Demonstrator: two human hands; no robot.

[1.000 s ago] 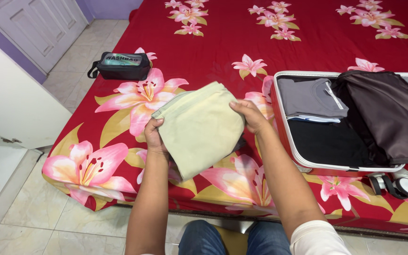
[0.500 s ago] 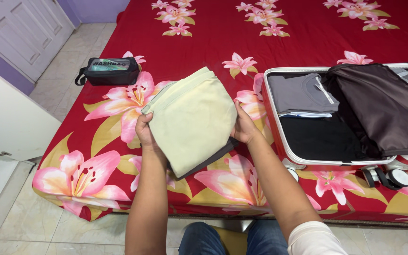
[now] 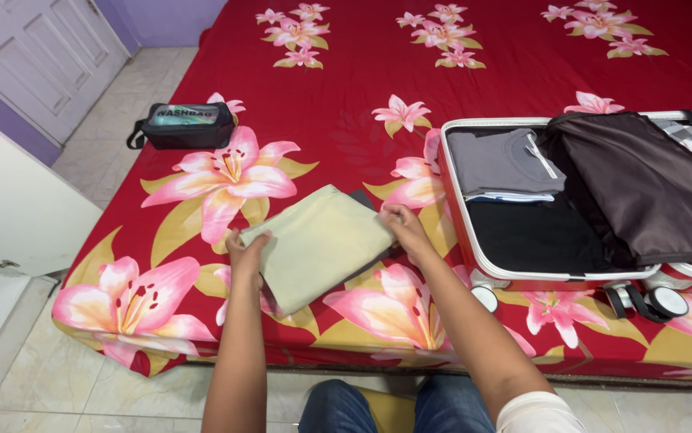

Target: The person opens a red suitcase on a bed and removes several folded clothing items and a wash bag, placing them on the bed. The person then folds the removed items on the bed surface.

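Head view. Folded pale green garment [image 3: 318, 244] lies flat on the bed [image 3: 346, 96], on the red sheet printed with pink lilies, near the front edge. A dark folded cloth [image 3: 366, 200] shows beneath it along its far and right sides.

The left hand [image 3: 243, 250] grips the near-left corner of the garment, thumb on top and fingers closed around the edge. The right hand [image 3: 402, 227] is clamped on the right edge of the stack, fingers curled down over the fabric. Both forearms extend from the lower edge of the view.

An open suitcase [image 3: 462, 228] with a pale rim lies on the bed just right of the right hand. Inside it, a grey folded shirt [image 3: 498, 160] rests on other folded items, above a black layer [image 3: 538, 236]. A dark brown liner flap [image 3: 642, 188] drapes across the right part. The suitcase wheels [image 3: 654, 301] point toward the bed's front edge.

A black wash bag [image 3: 181, 126] sits well apart at the far left of the bed. A white door [image 3: 33, 56] and tiled floor [image 3: 113, 128] lie to the left.
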